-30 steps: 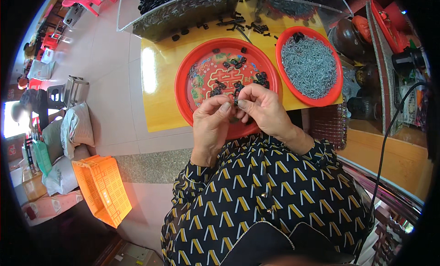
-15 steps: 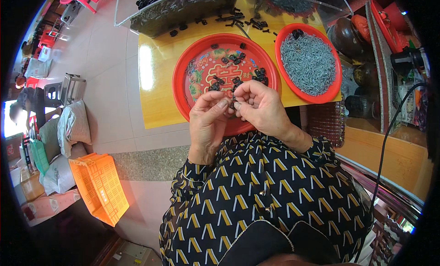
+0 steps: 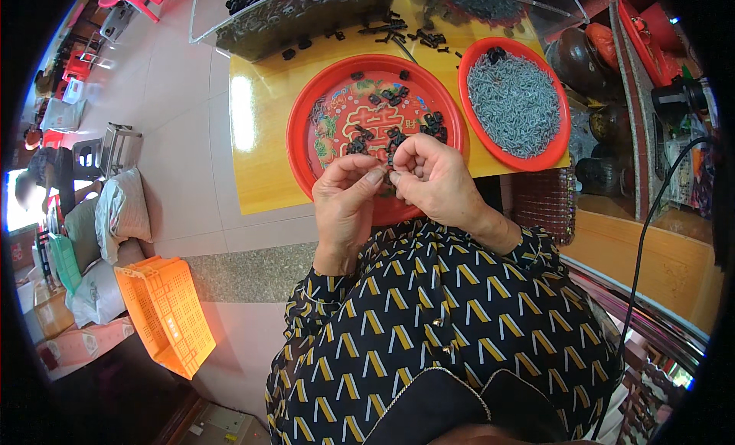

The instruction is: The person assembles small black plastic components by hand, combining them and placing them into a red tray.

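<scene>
My left hand (image 3: 342,201) and my right hand (image 3: 438,174) meet over the near part of a round red tray (image 3: 300,131) with a printed pattern. Thumb and fingers of both are pinched, tips almost touching. Between the tips is something small and dark, apparently a small black plastic part, mostly covered by my fingers. What the left fingertips hold, I cannot make out. Several small black plastic parts (image 3: 358,143) lie in loose clusters in the tray, some right beyond my fingers. To the right, a red basin (image 3: 563,131) is full of small grey screws (image 3: 514,104).
A clear bin (image 3: 306,24) heaped with black parts stands at the table's far side, another clear bin (image 3: 528,20) beside it. Loose black pieces (image 3: 429,39) are scattered on the yellow table (image 3: 264,169). An orange crate (image 3: 168,315) sits at lower left. A black cable (image 3: 651,223) hangs at right.
My left hand has shifted very slightly to the left, and the fingertips of both hands have moved a little around the small piece. The tray and basin stay in place.
</scene>
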Available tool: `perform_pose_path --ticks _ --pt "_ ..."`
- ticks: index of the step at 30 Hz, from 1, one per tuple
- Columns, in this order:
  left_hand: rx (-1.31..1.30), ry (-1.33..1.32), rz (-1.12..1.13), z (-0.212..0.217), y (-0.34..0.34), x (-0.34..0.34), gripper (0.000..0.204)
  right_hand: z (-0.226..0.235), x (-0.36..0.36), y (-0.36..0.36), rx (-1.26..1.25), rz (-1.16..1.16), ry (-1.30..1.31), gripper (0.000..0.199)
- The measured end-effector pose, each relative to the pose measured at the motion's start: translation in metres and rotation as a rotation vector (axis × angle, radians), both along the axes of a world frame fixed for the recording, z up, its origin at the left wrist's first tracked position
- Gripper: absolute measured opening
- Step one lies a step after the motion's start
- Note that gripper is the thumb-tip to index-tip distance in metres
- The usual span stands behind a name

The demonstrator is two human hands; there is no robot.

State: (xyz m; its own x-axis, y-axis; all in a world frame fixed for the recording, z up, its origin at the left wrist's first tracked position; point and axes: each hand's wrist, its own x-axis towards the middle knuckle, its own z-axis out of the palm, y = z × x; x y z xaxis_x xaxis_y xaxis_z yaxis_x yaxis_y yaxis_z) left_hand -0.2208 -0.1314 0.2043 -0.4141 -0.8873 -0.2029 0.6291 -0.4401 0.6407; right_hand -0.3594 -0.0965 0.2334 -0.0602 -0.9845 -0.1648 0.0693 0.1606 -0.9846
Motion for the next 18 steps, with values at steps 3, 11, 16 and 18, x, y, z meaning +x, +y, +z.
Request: perform_pose_path --ticks 3,11,16,18 --pt "-0.062 -0.064 0.012 0.0000 0.0010 -0.0002 0.016 -0.0012 -0.0006 0.0005 -0.019 0.003 0.025 0.011" --pt "-0.183 -0.188 0.069 0.0027 0.0049 -0.0025 0.015 0.0011 -0.0017 0.0013 0.042 0.017 0.004 0.010" --pt "-0.152 -0.191 0.085 -0.0003 0.0068 -0.0047 0.014 0.0029 -0.0004 0.0020 0.079 -0.012 -0.068 0.009" --pt "-0.185 -0.235 0.086 0.0007 0.0088 -0.0059 0.014 0.0019 -0.0005 0.0023 0.067 -0.021 -0.081 0.009"
